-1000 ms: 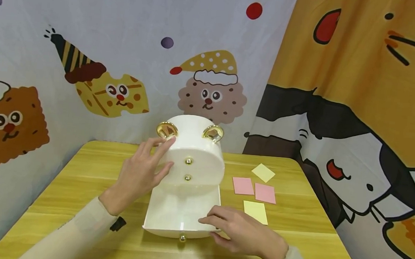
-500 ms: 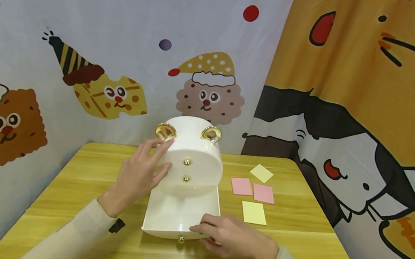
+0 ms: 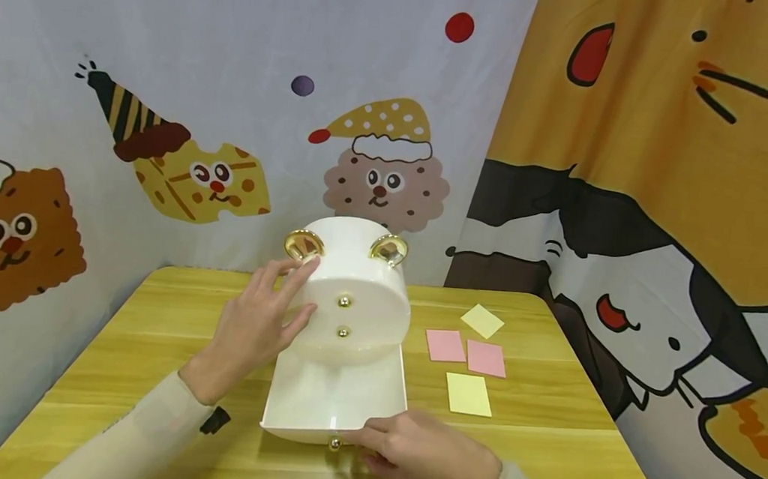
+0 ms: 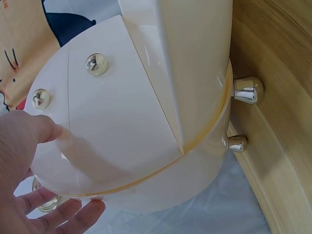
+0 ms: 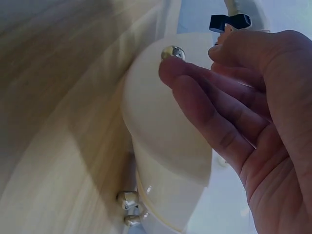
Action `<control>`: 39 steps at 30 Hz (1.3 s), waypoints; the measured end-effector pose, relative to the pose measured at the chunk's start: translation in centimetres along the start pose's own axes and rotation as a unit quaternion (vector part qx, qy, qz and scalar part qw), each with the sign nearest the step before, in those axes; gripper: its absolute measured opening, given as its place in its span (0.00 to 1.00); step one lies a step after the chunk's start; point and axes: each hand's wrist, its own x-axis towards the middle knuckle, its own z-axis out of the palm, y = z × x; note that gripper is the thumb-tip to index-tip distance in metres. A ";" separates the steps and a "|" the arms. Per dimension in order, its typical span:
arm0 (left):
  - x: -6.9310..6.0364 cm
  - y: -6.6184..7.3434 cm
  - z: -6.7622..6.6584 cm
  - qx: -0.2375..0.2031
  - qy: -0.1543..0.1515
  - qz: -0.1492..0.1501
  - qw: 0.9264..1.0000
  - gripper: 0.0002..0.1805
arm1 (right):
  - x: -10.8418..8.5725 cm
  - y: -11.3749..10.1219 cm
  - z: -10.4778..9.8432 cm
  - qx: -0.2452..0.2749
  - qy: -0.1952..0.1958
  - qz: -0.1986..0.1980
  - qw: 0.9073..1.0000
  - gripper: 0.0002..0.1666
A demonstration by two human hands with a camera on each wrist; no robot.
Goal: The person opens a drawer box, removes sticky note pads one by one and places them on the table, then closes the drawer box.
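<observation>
A glossy white storage box [image 3: 358,264] with gold ring-shaped ears stands on the table, its bottom drawer [image 3: 338,390] pulled far out. The drawer's inside is bare white. My left hand [image 3: 251,327] grips the box's left edge; in the left wrist view the thumb [image 4: 46,127] lies on the front face and the fingers [image 4: 80,217] reach round the side. At the drawer front, my right hand [image 3: 417,453] has its fingertips [image 5: 170,70] at the gold drawer knob [image 3: 334,443]. The thumb stands apart from the knob; whether the fingertips touch it is hard to tell.
To the right of the box lie two pink sticky notes [image 3: 445,346] and two yellow sticky notes [image 3: 469,394] on the wooden table [image 3: 542,462]. Two upper gold knobs [image 3: 344,302] sit on the box front. A printed curtain [image 3: 250,48] hangs behind.
My right hand has moved left and down along the drawer front, from its right corner to the knob. My left hand stays on the box, and the drawer remains pulled out.
</observation>
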 end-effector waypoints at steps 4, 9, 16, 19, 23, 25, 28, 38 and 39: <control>0.0 0.0 0.0 -0.001 -0.002 -0.001 1.000 0.45 | 0.1 -0.1 0.4 0.028 -0.015 0.010 0.999 0.30; -0.1 0.0 0.0 0.000 -0.004 -0.002 1.000 0.46 | 0.2 -0.4 1.1 0.075 -0.036 0.020 0.996 0.32; -0.1 0.0 0.0 -0.001 0.001 0.002 1.000 0.45 | 0.7 -1.0 2.2 0.135 -0.071 0.050 0.987 0.23; -0.1 0.0 0.1 0.000 0.002 0.003 1.000 0.45 | 0.8 -1.1 2.5 0.136 -0.072 0.052 0.987 0.21; -0.1 0.0 0.1 0.000 0.005 0.002 1.000 0.45 | 1.0 -1.1 2.7 0.125 -0.084 0.057 0.987 0.22; -0.1 0.0 0.1 0.001 0.006 0.002 1.000 0.45 | 1.1 -1.2 2.8 0.120 -0.091 0.060 0.987 0.23; -0.2 0.0 0.0 0.001 0.006 0.001 1.000 0.45 | 1.2 -1.3 2.9 0.117 -0.100 0.065 0.986 0.23; -0.2 0.0 0.1 0.002 0.005 0.001 1.000 0.45 | 1.4 -1.4 3.0 0.110 -0.085 0.067 0.988 0.21; -0.2 0.0 0.1 0.002 0.005 0.001 1.000 0.45 | 1.4 -1.4 2.9 0.113 -0.084 0.068 0.988 0.20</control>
